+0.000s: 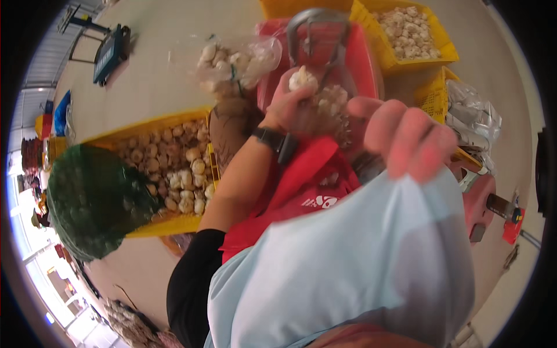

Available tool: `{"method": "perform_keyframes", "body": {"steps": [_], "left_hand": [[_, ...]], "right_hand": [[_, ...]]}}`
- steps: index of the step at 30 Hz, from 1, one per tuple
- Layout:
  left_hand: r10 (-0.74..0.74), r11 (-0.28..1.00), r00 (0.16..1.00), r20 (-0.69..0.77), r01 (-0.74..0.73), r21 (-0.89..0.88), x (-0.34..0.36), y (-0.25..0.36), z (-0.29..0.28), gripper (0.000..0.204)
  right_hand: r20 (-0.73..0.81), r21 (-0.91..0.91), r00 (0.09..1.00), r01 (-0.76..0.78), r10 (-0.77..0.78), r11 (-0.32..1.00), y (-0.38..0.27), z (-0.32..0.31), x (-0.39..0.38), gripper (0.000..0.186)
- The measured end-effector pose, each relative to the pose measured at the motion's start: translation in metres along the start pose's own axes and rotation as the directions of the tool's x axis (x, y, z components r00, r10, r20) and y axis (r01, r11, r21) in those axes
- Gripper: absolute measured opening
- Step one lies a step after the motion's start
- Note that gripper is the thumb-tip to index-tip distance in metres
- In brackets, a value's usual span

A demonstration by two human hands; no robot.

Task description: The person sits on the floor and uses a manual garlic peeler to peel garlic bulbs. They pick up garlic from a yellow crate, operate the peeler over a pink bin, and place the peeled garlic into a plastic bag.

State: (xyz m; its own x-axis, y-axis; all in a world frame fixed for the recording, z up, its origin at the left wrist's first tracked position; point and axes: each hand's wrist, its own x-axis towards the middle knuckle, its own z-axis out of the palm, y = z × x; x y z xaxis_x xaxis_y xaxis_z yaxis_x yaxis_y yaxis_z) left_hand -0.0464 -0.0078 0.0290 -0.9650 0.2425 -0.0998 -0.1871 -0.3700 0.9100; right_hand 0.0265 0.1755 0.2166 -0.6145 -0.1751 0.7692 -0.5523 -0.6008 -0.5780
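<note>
My left hand (pixel 288 103), with a dark watch on its wrist, is closed around a pale garlic bulb (pixel 303 81) above a red tub (pixel 362 58). To its right, my right hand (pixel 408 138) is raised close to the camera with its fingers curled down. They pinch the light blue shirt (pixel 342 243) and pull it up to a peak; the shirt hides my right forearm. A grey curved metal frame (pixel 318 17) stands at the tub, just beyond my left hand. Below that hand lie blurred whitish pieces (pixel 333 101). A red apron (pixel 296 194) covers my lap.
At the left, a yellow crate (pixel 168 120) holds garlic bulbs, partly under a green mesh bag (pixel 93 200). A clear bag of garlic (pixel 232 58) lies beyond it. Another yellow crate (pixel 400 64) of garlic stands far right, near clear plastic bags (pixel 473 110). A platform scale (pixel 110 55) stands far left.
</note>
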Motion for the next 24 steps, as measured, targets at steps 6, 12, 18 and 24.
{"method": "perform_keyframes", "body": {"steps": [6, 12, 18, 24], "left_hand": [[-0.187, 0.943, 0.982, -0.003, 0.179, -0.279, -0.001, 0.019, 0.021, 0.048], [-0.055, 0.996, 0.972, 0.228, 0.036, 0.086, -0.01, 0.014, 0.01, 0.044], [-0.261, 0.965, 0.941, 0.214, 0.254, 0.059, -0.028, 0.041, 0.018, 0.058], [-0.224, 0.975, 0.918, 0.327, 0.212, 0.072, -0.071, 0.083, 0.013, 0.074]], "right_hand": [[-0.177, -0.098, 0.978, -0.125, 0.107, 0.987, -0.017, -0.058, -0.063, 0.019], [-0.011, -0.014, 0.915, -0.404, 0.404, 0.915, -0.076, -0.077, -0.06, 0.037], [0.011, -0.146, 0.789, -0.607, 0.615, 0.781, -0.113, -0.101, -0.053, 0.033], [-0.355, -0.62, 0.504, -0.757, 0.788, 0.205, -0.13, -0.098, -0.064, 0.019]]}}
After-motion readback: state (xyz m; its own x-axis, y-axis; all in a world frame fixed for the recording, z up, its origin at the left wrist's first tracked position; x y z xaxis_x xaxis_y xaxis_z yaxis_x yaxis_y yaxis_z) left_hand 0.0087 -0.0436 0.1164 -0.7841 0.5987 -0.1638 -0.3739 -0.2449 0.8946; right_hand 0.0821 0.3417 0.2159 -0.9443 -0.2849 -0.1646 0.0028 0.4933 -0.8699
